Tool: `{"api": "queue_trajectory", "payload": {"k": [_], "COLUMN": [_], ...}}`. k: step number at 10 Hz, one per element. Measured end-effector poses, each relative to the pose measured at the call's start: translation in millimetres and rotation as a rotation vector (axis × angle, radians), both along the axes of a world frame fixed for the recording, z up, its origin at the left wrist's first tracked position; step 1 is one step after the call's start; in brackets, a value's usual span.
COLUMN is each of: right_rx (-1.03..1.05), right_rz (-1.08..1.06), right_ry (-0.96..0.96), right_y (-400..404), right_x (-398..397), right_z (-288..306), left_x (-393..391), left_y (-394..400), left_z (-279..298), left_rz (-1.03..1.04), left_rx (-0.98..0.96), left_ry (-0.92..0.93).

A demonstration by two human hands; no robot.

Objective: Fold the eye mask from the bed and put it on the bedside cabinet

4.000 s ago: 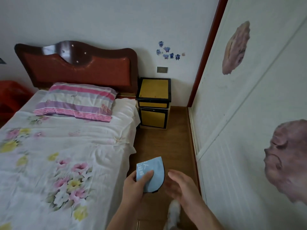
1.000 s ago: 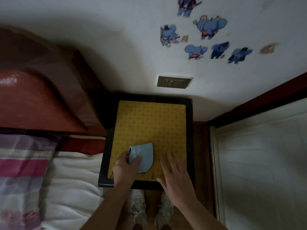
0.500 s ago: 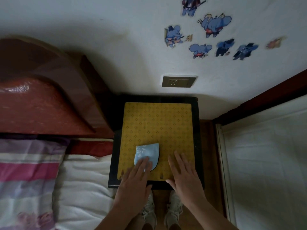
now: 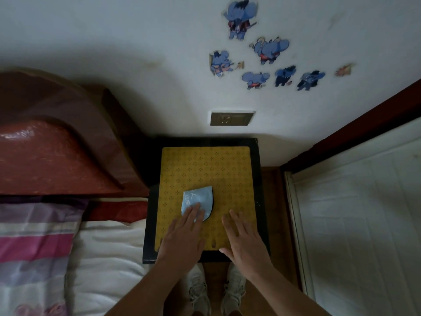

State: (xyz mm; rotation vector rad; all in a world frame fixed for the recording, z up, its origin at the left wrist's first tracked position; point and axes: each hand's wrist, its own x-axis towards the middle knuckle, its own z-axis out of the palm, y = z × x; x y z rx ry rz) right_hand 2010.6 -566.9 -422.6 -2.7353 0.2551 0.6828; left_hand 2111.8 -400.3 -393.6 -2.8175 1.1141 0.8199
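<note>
A folded light-blue eye mask (image 4: 197,199) with a dark edge lies on the yellow patterned top of the bedside cabinet (image 4: 211,169), near its front left. My left hand (image 4: 184,233) lies flat with spread fingers, and its fingertips rest on the mask's near edge. My right hand (image 4: 242,236) lies flat on the cabinet top to the right of the mask, apart from it, holding nothing. The bed (image 4: 107,254) with its white sheet is to the left of the cabinet.
A red-brown headboard (image 4: 57,144) rises at the left, with a striped pillow (image 4: 34,242) below it. A wall socket (image 4: 231,118) and blue cartoon stickers (image 4: 268,62) are on the wall behind the cabinet. A white panelled surface (image 4: 364,213) stands on the right. My shoes (image 4: 216,290) are on the wooden floor.
Four seconds ago my left hand held the mask beside the bed. It now lies on the cabinet; my left hand has let go and flattened onto its near edge.
</note>
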Motion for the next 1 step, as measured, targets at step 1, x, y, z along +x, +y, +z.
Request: {"api": "queue_trajectory", "payload": {"k": [1], "right_rx": [0.011], "right_rz": [-0.015], "right_ry": [-0.040], "right_y": [-6.9], "right_x": [12.2], "right_z": [33.1], "left_x": [3.6], "left_y": [-0.5], "left_z": [30.6], "left_rz": [0.018], "left_rx": [-0.022], "left_ry": [0.003]}}
